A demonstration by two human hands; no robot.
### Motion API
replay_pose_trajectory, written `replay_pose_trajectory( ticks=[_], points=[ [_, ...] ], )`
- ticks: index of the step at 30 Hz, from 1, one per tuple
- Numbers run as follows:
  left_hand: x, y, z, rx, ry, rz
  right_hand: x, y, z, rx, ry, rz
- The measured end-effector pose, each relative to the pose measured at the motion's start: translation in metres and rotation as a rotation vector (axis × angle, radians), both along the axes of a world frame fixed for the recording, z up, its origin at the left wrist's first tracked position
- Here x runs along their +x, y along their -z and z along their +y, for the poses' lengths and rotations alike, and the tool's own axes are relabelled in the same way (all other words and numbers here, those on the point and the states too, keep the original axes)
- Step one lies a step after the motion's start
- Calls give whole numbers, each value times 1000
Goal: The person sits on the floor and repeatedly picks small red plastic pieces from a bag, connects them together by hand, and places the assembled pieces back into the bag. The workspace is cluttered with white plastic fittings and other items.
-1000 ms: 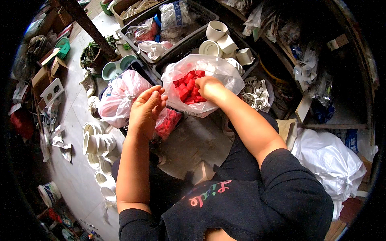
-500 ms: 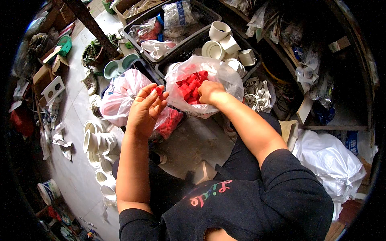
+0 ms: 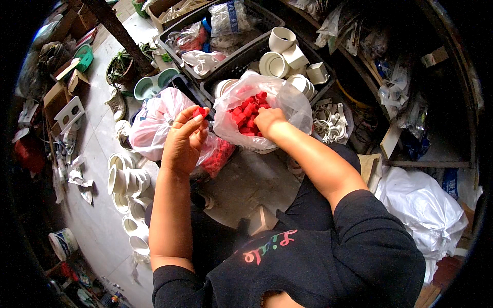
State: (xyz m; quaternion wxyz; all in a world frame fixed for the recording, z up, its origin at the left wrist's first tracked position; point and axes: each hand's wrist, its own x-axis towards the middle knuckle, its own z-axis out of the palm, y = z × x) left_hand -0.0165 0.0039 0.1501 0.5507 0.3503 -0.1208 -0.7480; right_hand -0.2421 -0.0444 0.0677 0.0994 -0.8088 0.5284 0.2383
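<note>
My left hand (image 3: 184, 141) is raised beside the open bag, its thumb and fingertips pinching a small red plastic fitting (image 3: 201, 112). The other fingers are loosely curled. My right hand (image 3: 270, 122) reaches into the translucent plastic bag (image 3: 294, 97) and touches the heap of small red fittings (image 3: 248, 112) there. Its fingers are curled in among the pieces, so what they grip is hidden. Left of the open bag, close behind my left hand, sits a tied pinkish-white bag (image 3: 160, 126). Another clear bag of red pieces (image 3: 219, 157) lies below the open one.
Black crates (image 3: 326, 88) behind the bag hold white pipe fittings (image 3: 273, 64) and packed bags. White clips (image 3: 330, 122) lie to the right. White pipe fittings (image 3: 126, 182) line the floor at left. A large white sack (image 3: 418, 200) sits at right, below a shelf (image 3: 431, 164).
The red fitting in my left hand has turned a little between the fingertips. My right hand has shifted slightly within the open bag, and its rim has moved a bit.
</note>
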Motion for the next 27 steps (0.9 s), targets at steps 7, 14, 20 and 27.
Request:
replay_pose_trajectory(
  ticks=[7, 14, 20, 27],
  points=[
    [3, -4, 1, -15, 21, -26, 1, -1, -5, 73, 75, 68],
    [-2, -14, 4, -44, 78, -138, -5, -56, -17, 258, 162, -762],
    [-14, -17, 9, -110, 105, -300, 7, -112, 0, 1154, 792, -1683],
    [-21, -13, 10, -265, 85, -420, 15, -107, 5, 1085, 856, -1857]
  ],
)
